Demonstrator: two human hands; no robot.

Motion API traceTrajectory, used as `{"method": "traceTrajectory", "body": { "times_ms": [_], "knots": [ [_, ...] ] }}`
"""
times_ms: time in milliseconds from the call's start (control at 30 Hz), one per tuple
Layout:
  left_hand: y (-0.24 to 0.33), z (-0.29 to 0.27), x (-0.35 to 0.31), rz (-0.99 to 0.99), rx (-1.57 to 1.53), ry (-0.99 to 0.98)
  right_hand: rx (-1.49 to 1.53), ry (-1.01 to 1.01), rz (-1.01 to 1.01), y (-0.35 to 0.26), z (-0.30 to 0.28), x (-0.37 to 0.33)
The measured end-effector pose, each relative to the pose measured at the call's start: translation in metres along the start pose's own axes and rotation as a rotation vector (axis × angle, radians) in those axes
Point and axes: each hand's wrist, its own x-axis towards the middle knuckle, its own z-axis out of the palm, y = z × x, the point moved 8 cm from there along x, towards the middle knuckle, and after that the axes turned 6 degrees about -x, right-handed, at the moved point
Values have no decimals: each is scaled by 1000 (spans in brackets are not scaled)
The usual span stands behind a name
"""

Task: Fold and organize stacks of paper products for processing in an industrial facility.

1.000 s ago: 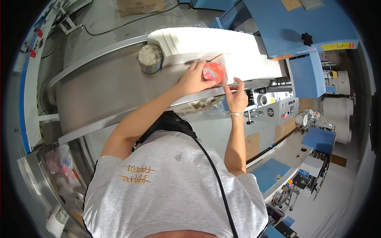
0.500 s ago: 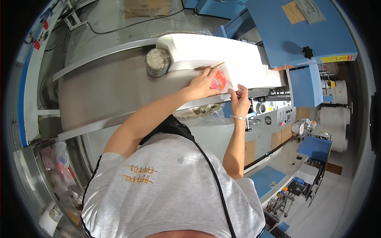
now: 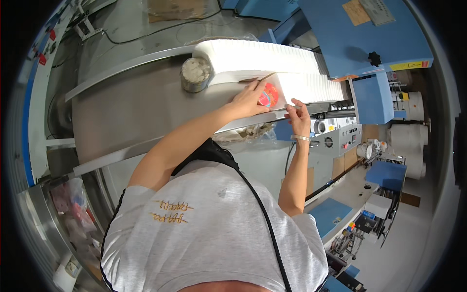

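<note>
My left hand (image 3: 249,101) is closed around a round, can-like thing with a red patterned face (image 3: 268,95). It sits at the left end of the front row of white, thin stacked pieces (image 3: 311,87), next to a pale sheet there. My right hand (image 3: 298,117), with a bracelet at the wrist, is at the front edge of that row. Its fingers are curled with thumb and forefinger close together; whatever may be between them is too small to make out. Behind lies a second, longer white row (image 3: 253,56).
A round can with a whitish top (image 3: 195,73) stands at the left end of the back row. Metal rails (image 3: 146,155) edge the grey work surface (image 3: 131,107). A blue machine (image 3: 384,39) stands at the right end of the rows. Clear plastic (image 3: 248,134) hangs below the front rail.
My right hand has shifted a little to the right along the front row, its fingers still curled. My left hand stays on the red-faced round thing. The view has shifted slightly.
</note>
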Motion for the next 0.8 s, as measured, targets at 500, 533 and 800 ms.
{"method": "traceTrajectory", "body": {
  "times_ms": [500,533,800],
  "knots": [
    [1,-171,-105,197,151,834,-48,108,-600,-114,85,-45],
    [1,-184,-108,222,277,933,-86,-54,-510,-98,117,-40],
    [-90,-192,-25,-194,35,137,-576,10,-832,-174,250,-69]
  ]
}}
